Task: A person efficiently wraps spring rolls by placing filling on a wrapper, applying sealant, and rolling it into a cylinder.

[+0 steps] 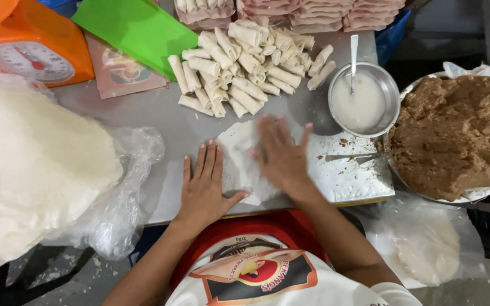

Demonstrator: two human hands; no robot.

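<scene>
One grey metal table (160,122) carries the work. One large heap of thin white wrappers (29,164), soft and matt, lies at the left on one sheet of crumpled clear plastic (131,170). One round tray (426,195) at the right holds one coarse, crumbly brown mound of filling (455,133). One pile of pale rolled spring rolls (245,62), too many and too overlapped to count, lies at the far centre. One orange kitchen scale (32,48) with a round dial and one flat green board (137,25) stand far left. One shiny steel bowl (391,96) holds white paste and one spoon (354,56). One single round wrapper (239,161), thin and slightly wrinkled, lies flat at the near table edge, between and under the hands. The left hand (204,187) rests palm down, fingers straight and together, gripping nothing, its thumb on the wrapper's near edge. The right hand (282,156), motion-blurred, presses flat on the wrapper with fingers spread, grasping nothing.
</scene>
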